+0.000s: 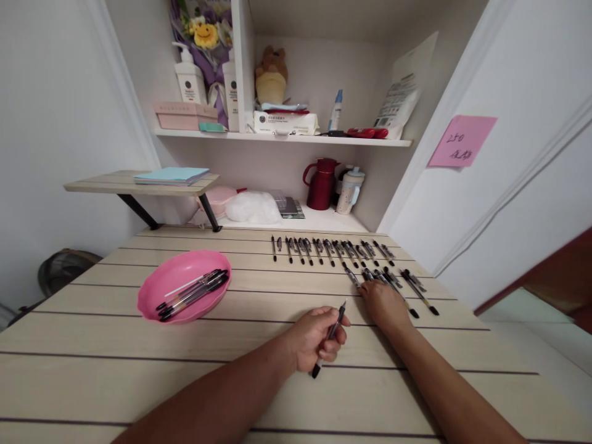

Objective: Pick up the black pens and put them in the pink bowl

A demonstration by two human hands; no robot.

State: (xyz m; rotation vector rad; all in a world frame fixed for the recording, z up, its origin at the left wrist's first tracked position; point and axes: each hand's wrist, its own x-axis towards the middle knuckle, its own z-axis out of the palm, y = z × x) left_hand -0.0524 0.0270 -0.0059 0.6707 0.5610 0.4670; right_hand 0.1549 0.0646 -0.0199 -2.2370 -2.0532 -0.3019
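My left hand [317,338] is closed around a black pen [332,333], held upright-tilted with its bare tip pointing away from me. To its right, my right hand [382,303] rests on the wooden table [259,382] with its fingers down on a cluster of black pens [398,282]; what they grip, if anything, is hidden. Behind that cluster lies a row of several black pens [330,250] set side by side. A pink bowl [184,285] at the left holds several more pens.
A small raised shelf [139,182] with blue booklets stands at the back left. A red jug [322,183] and a cup [349,190] sit in the alcove behind the table. A pink note [461,141] hangs on the right wall.
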